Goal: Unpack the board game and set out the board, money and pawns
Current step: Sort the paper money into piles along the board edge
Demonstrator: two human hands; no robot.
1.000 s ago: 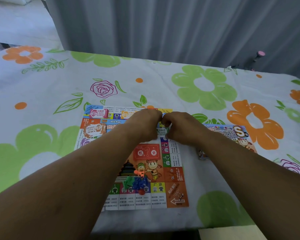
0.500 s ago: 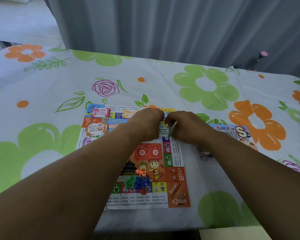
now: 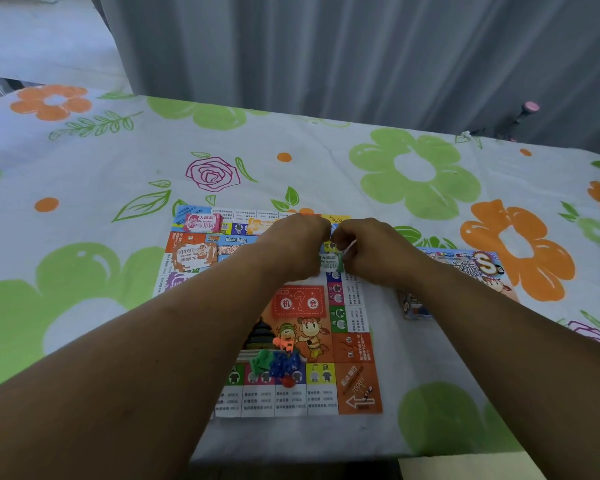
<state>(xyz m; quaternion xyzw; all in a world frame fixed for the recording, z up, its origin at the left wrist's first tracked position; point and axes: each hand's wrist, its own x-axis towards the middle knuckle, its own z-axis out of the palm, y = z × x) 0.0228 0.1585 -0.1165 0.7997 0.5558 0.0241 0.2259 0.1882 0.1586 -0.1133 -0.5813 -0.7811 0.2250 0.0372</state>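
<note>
2 bare forearms [image 3: 153, 358], a bare left hand [image 3: 293, 247] and right hand [image 3: 374, 254]

We are counting one board [image 3: 357, 348], one box [image 3: 465, 263], two hands (left hand [image 3: 291, 247], right hand [image 3: 374, 254]) and four money bundles: pink bundle [image 3: 201, 222], orange bundle [image 3: 257, 226], brown bundle [image 3: 191, 256], green bundle [image 3: 330, 263]. We are making out heaped pawns [image 3: 278, 363] in four colours, their exact number unclear.

Past the left hand [image 3: 291, 247], bare bench [image 3: 326, 168] — pawns [image 3: 278, 363] heaped nearer; box [image 3: 471, 268] beside the right hand [image 3: 374, 258]
</note>
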